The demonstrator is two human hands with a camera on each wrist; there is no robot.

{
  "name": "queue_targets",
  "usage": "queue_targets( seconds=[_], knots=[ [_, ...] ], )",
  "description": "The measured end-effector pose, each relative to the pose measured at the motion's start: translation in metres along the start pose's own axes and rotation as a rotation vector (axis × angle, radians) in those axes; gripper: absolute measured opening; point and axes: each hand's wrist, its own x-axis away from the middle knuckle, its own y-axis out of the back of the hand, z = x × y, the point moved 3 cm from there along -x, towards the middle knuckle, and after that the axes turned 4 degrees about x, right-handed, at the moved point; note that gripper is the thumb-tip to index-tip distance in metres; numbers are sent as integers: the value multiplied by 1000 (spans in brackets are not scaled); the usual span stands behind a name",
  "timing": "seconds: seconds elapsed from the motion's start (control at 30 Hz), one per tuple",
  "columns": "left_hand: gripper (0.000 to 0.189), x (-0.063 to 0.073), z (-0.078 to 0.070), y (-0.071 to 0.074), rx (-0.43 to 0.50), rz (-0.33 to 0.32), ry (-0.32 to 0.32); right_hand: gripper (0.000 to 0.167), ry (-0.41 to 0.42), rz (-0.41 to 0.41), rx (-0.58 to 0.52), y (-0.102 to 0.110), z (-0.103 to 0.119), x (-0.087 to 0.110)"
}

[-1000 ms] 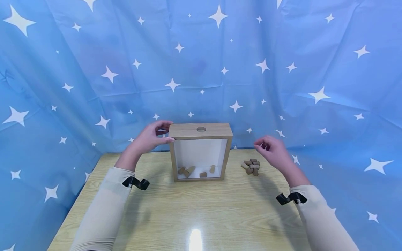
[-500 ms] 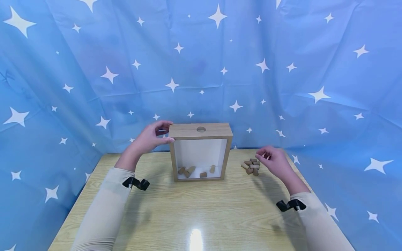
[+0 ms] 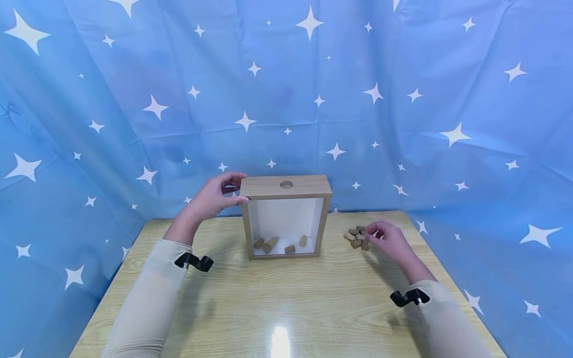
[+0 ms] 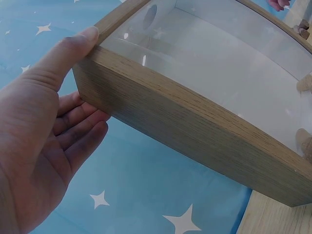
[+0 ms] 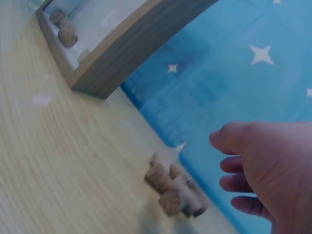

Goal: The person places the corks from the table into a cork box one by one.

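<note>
High head view, wrist close-ups, shared box (image 3: 286, 219)

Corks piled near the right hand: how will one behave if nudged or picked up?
The corks may roll when nudged, given their rounded sides. A push on one would probably jostle others, since they lie bunched together. They're likely light for their size and not very slippery, judging by the matt, brown, cork-like look.

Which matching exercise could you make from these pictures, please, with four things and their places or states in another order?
1. left hand
2. round hole
3. cork pile
4. starry backdrop

A. on the table, right of the wooden box
B. behind the table
C. gripping the wooden box
D. in the wooden box's top panel

Pairs: 1-C, 2-D, 3-A, 4-B
</note>
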Motion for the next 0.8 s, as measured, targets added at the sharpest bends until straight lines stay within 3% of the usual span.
queue_targets(
  seconds=[0.37, 0.8],
  knots=[
    [75, 0, 1, 0, -4, -6, -3, 19, -96, 61, -50, -23, -28, 7],
    [73, 0, 3, 1, -6, -8, -4, 23, -106, 88, -52, -36, -40, 9]
  ],
)
